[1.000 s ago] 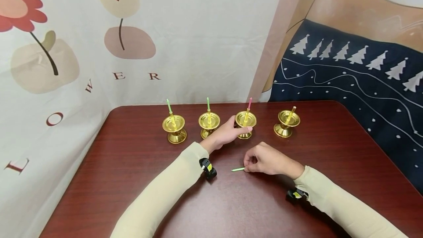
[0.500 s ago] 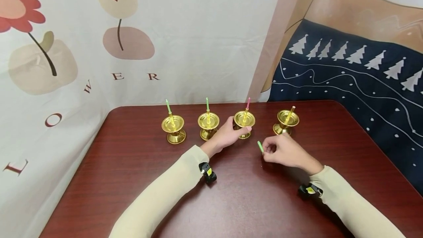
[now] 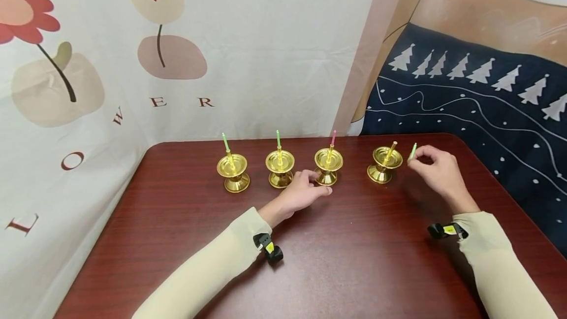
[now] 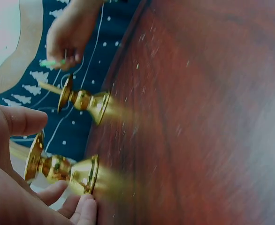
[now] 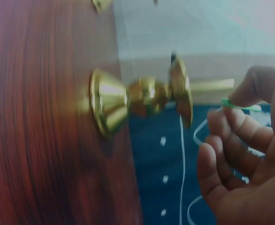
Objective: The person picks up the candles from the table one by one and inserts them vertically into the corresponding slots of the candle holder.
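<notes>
My right hand (image 3: 440,169) pinches a thin green candle (image 3: 413,150) between thumb and index finger, just right of the rightmost brass candle holder (image 3: 380,173). That holder's upright tube (image 5: 217,86) has no candle in it, and the pinched green candle (image 5: 243,107) is close to its tip in the right wrist view. My left hand (image 3: 299,195) is at the foot of the third holder (image 3: 327,179), its thumb apart from the fingers, which are near the base. A pink candle (image 3: 334,139) stands in this holder.
To the left stand two more brass holders, the leftmost (image 3: 236,182) and the second (image 3: 280,179), each with an upright green candle. A printed curtain (image 3: 266,63) hangs behind the dark red table (image 3: 177,220). Blue tree-patterned cloth (image 3: 443,97) is at right.
My right hand has lifted the green candle off the table and carried it right and back, turning it upright. My left hand has loosened from the third holder's bowl and lowered toward its foot.
</notes>
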{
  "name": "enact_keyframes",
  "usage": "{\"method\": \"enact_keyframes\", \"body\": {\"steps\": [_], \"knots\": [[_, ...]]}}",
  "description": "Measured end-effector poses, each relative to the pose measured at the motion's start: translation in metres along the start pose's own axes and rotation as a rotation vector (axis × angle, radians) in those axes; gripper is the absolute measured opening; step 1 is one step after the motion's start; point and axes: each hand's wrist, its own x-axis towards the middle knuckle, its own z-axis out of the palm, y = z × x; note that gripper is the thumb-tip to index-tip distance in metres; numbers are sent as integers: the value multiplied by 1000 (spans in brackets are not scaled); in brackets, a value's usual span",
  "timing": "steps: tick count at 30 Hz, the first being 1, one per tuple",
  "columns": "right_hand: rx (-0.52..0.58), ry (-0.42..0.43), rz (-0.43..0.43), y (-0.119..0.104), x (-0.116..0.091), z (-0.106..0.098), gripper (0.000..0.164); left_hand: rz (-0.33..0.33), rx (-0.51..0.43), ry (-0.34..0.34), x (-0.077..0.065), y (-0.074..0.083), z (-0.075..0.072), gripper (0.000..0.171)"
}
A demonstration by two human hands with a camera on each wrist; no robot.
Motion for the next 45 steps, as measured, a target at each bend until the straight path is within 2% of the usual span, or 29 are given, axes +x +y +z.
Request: {"method": "enact_keyframes", "body": {"steps": [2,6,8,14,18,23,29,32,35,39,45], "knots": [[15,20,4,7,2,0,5,27,-10,-52,-3,0,3,61],[33,12,-30,8,2,9,6,142,50,-163,-5,2,12,59],[28,3,-44,5,2,13,6,185,95,-189,-3,4,18,59],[21,-18,-76,-2,1,20,6,185,122,-219,10,14,33,67],[15,-35,-95,-8,-1,22,5,207,165,-201,27,12,43,77],[18,-68,-124,-19,-2,27,6,223,199,-157,42,10,52,90],[52,-66,-140,-34,-1,30,9,226,180,-101,49,15,66,98],[72,-39,-136,-42,5,29,10,198,155,-78,47,22,69,98],[84,-20,-134,-50,11,26,11,173,121,-66,46,28,71,95],[118,-18,-122,-56,18,23,8,175,77,-59,48,32,72,88],[168,-9,-101,-61,26,25,6,133,73,-65,50,31,72,82]]}}
